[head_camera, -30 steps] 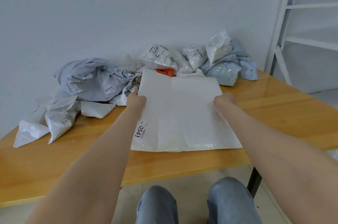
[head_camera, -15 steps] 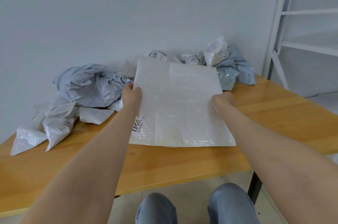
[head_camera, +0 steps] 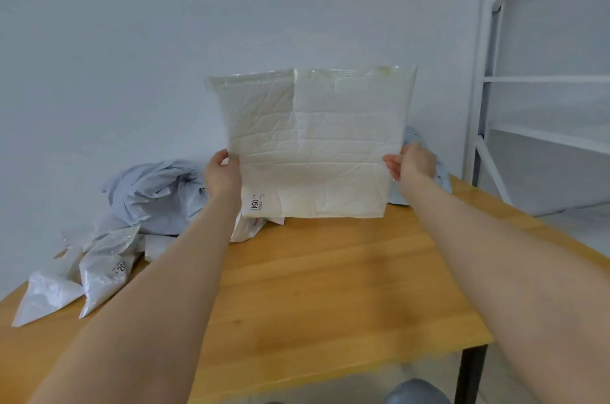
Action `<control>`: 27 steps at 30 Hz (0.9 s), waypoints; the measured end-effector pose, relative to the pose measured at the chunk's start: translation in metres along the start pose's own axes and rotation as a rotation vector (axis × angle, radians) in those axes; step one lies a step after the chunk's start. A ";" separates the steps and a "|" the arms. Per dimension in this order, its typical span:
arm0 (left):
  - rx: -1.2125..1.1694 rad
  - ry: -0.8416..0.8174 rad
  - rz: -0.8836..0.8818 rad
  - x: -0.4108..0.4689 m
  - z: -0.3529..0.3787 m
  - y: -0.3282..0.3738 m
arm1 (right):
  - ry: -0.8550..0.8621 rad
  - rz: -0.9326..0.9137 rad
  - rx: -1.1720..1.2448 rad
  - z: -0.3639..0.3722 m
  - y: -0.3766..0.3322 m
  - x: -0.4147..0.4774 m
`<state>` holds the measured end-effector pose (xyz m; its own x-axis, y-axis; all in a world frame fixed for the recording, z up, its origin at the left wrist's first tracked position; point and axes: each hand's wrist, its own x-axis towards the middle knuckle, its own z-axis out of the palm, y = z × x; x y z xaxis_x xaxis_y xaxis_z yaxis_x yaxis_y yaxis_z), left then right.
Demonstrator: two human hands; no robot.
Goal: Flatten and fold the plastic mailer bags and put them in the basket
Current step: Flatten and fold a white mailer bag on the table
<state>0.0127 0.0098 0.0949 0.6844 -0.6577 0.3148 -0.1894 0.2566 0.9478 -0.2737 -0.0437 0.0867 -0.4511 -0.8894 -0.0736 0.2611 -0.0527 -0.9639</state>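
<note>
Wooden table (head_camera: 330,288), crumpled mailers (head_camera: 155,195), white wall, shelving (head_camera: 541,80).

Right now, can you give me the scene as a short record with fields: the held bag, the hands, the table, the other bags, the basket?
Held bag: white mailer, flat, upright, creased, "0541" printed at lower left
Grip: left hand pinches its left edge; right hand pinches its right edge
Table: wooden table, below the mailer
Other bags: grey pile left of the mailer; white bags at the table's left end; more partly hidden behind the mailer
Basket: not in view
Side: white rack at right
</note>
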 end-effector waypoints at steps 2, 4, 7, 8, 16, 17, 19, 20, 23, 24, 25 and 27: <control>-0.082 -0.009 -0.097 -0.004 -0.003 0.000 | -0.060 0.093 0.121 -0.007 -0.001 -0.003; -0.188 -0.058 -0.247 -0.009 -0.008 0.002 | -0.128 0.154 0.196 -0.015 0.000 -0.010; -0.312 -0.154 -0.389 -0.014 -0.018 0.004 | -0.248 0.230 0.222 -0.025 0.005 -0.016; -0.327 -0.178 -0.415 -0.015 -0.021 0.004 | -0.284 0.253 0.221 -0.028 0.007 -0.017; -0.389 -0.474 -0.598 -0.010 -0.043 -0.002 | -0.293 0.252 0.449 -0.032 0.019 -0.015; -0.309 -0.508 -0.605 -0.010 -0.047 -0.002 | -0.295 0.250 0.446 -0.034 0.022 -0.012; -0.072 -0.530 -0.616 -0.007 -0.053 -0.004 | -0.355 0.262 0.416 -0.038 0.024 -0.009; 0.036 -0.526 -0.612 -0.005 -0.055 -0.006 | -0.395 0.244 0.366 -0.040 0.025 -0.008; 0.229 -0.455 -0.529 -0.002 -0.054 -0.012 | -0.448 0.139 0.137 -0.038 0.027 -0.011; 0.260 -0.413 -0.492 -0.002 -0.053 -0.014 | -0.463 0.158 0.132 -0.037 0.030 -0.012; 0.274 -0.376 -0.458 -0.002 -0.051 -0.016 | -0.477 0.190 0.133 -0.036 0.033 -0.013; 0.282 -0.333 -0.412 -0.006 -0.047 -0.018 | -0.476 0.246 0.073 -0.037 0.038 -0.013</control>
<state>0.0452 0.0422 0.0736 0.4922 -0.8613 -0.1261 -0.1660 -0.2350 0.9577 -0.2897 -0.0171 0.0411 0.0632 -0.9860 -0.1544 0.3766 0.1668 -0.9112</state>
